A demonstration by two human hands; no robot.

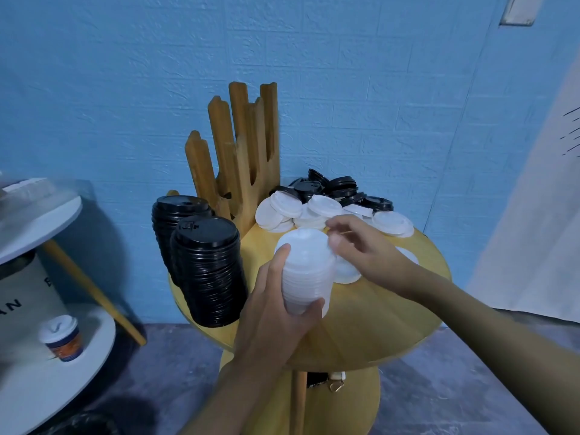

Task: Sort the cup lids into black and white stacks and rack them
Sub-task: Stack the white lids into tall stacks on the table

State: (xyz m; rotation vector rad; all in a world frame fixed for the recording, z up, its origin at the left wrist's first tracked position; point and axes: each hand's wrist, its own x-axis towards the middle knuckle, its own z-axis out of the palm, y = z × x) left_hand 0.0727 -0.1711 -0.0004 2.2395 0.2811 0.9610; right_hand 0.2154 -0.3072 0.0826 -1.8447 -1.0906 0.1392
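Observation:
My left hand (276,306) grips a tall stack of white lids (306,271) above the round wooden table (376,315). My right hand (364,246) rests its fingers on the top lid of that stack. Loose white lids (301,211) lie in a pile at the back of the table, with loose black lids (342,188) behind them. Two tall stacks of black lids (207,274) stand at the table's left edge. A wooden rack (238,152) with upright slats rises behind them; its slots look empty.
A white two-tier side table (37,221) stands at the left, with a lidded paper cup (61,337) on its lower shelf. A blue wall runs close behind the wooden table. A white cloth (539,215) hangs at the right.

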